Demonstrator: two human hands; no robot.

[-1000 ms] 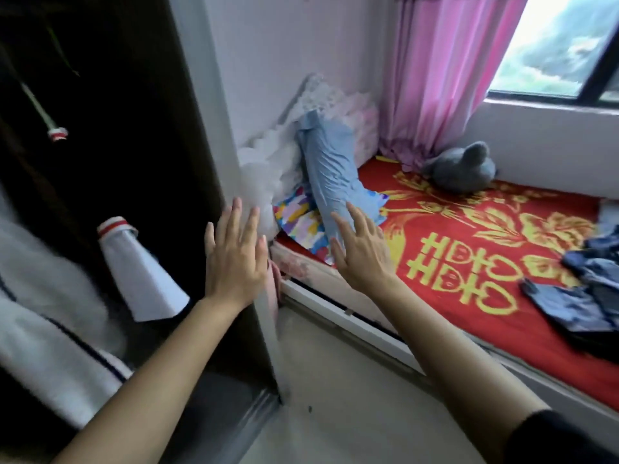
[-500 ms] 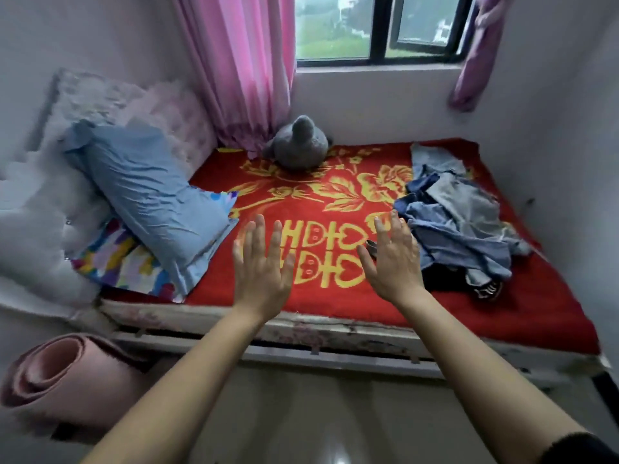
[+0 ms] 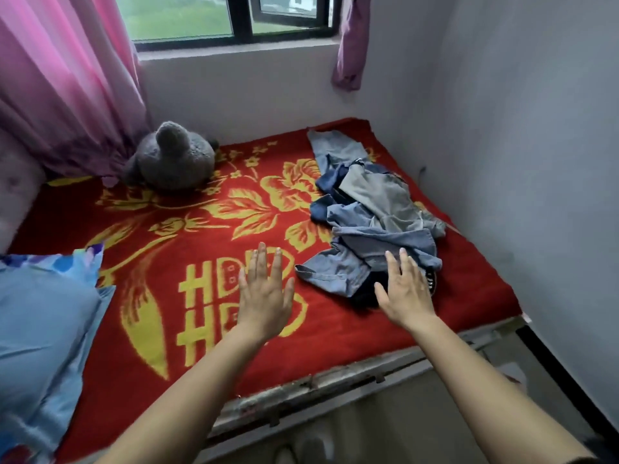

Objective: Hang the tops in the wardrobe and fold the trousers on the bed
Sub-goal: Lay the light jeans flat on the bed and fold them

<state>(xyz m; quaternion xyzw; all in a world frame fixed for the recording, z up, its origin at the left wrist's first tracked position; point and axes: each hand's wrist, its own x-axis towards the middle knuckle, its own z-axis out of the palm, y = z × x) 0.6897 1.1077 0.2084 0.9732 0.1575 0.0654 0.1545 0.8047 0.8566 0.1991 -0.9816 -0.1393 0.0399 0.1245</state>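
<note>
- Denim trousers are lying in a crumpled heap on the red blanket, toward its right side.
- Right hand is hovering over the heap's near edge, fingers straight and spread, holding nothing.
- Left hand is hovering over the blanket alongside, fingers straight, also empty.
- Grey plush toy is sitting by the pink curtain.

1. Blanket: thick woven cloth, short nap, matt.
2. Clothes, at the blanket's right edge: blue and grey denim-like cloth, creased, matt. A dark cloth piece lies beneath.
3. Toy, at the blanket's far edge: grey plush, fuzzy pile.
4. Curtain: thin pink cloth, pleated, soft sheen.
5. Pillow, at the blanket's left edge: pale blue smooth cloth, faint sheen, lightly creased.
6. Wall: painted, smooth, matt.
7. Window frame: dark, smooth, semi-gloss; material cannot be told.
8. Bed rail, near edge: worn, chipped, rough.
9. Floor: smooth, glossy.
</note>
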